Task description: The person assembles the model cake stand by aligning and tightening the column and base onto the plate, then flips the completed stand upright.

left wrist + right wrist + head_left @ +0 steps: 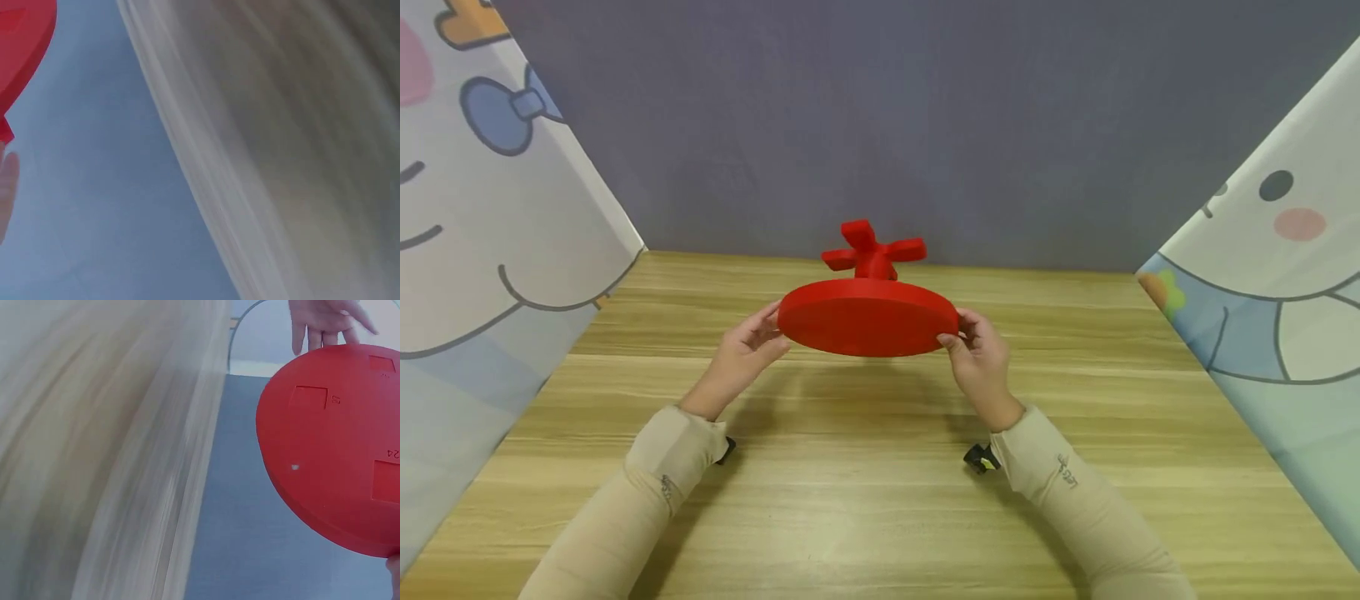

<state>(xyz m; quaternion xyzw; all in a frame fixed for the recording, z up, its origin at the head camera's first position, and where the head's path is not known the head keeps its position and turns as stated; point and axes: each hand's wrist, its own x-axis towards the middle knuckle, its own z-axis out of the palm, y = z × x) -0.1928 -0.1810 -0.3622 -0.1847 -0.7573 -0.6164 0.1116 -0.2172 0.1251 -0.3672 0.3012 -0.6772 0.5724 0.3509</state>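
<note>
A round red disc (868,321) is held tilted above the table, its flat underside facing me. Behind its upper edge rises a red part with short flat arms (874,250). In the right wrist view, the underside (331,444) shows rectangular recesses with small numbers beside them. My right hand (983,354) pinches the disc's right edge, thumb on the underside. At the opposite edge my left hand (741,354) supports the rim with fairly straight fingers, its thumb held apart. The left wrist view catches only part of the disc (22,50) and a fingertip.
A wood-grain table (850,500) lies beneath both arms. At its back stands a dark grey-blue panel (880,125). Cartoon-printed sheets hang on the left (497,208) and right (1285,275). A small black device (981,458) sits at the right wrist.
</note>
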